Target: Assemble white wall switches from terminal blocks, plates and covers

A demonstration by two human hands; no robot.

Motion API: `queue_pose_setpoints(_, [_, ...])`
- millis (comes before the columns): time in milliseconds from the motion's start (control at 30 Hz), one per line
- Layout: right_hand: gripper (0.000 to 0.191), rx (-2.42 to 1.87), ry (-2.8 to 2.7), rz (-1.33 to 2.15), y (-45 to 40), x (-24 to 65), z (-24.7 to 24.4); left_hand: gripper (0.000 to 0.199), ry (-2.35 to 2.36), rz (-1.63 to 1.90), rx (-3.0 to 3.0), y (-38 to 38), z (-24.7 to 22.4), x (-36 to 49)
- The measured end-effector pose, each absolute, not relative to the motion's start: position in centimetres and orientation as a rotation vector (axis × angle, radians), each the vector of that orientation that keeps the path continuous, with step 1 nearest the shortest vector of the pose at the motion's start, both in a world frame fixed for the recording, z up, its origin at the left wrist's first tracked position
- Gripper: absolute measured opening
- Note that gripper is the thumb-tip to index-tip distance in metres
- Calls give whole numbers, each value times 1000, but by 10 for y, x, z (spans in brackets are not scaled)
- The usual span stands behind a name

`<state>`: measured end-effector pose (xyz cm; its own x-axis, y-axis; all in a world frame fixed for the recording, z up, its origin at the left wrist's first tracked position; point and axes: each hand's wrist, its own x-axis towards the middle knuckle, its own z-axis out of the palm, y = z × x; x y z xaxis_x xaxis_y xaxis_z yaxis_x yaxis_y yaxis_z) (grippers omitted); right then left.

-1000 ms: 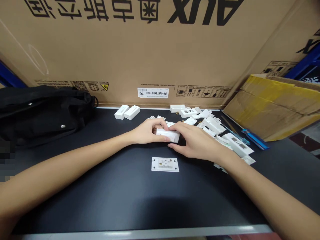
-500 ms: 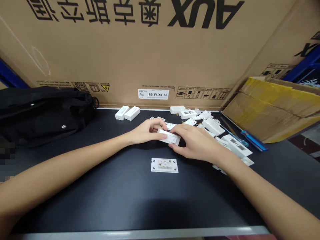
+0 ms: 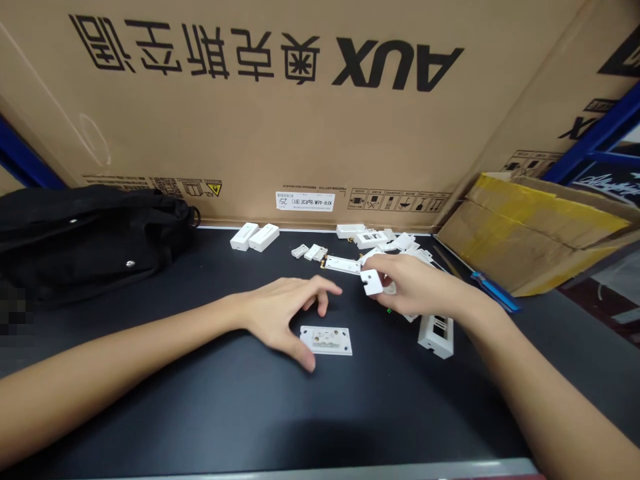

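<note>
My left hand (image 3: 287, 313) is empty, thumb and fingers spread apart, at the left end of a white rectangular plate (image 3: 345, 341) with a raised middle part and small holes. The plate lies flat on the dark table. Closed fingers of my right hand (image 3: 413, 283) grip a small white plastic piece (image 3: 371, 283), whose squarish end with a small notch faces me. The rest of that piece is hidden by the hand. Below the right wrist lies a white plastic housing (image 3: 437, 339) with dark slots.
Several white plastic parts (image 3: 370, 239) are heaped behind my right hand, with a long white strip (image 3: 343, 265) beside them. Two white boxes (image 3: 264, 237) stand at the back. A black bag (image 3: 95, 240) is left; a blue-handled tool (image 3: 495, 291) and taped carton (image 3: 520, 233) are right.
My left hand has let go of the white case that both hands held, and moved down and left to the plate, opening. My right hand has shifted right, now gripping a white piece.
</note>
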<state>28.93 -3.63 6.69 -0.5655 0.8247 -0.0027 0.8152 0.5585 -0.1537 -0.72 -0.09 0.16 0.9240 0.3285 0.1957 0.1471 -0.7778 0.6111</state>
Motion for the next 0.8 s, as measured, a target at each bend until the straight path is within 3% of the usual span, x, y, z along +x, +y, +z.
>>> queue_pose_setpoints(233, [12,-1429,-2696,241,-36,288,67,64,475,491,2436,-26,1,-19])
queue_pose_setpoints(467, [30,-1205,-2630,374,-46,278,73,61,392,923,2175,-16,-5,-12])
queue_pose_setpoints(800, [26,-1146,-2761,476,-57,246,56,69,280,1036,2064,-15,-11,-13])
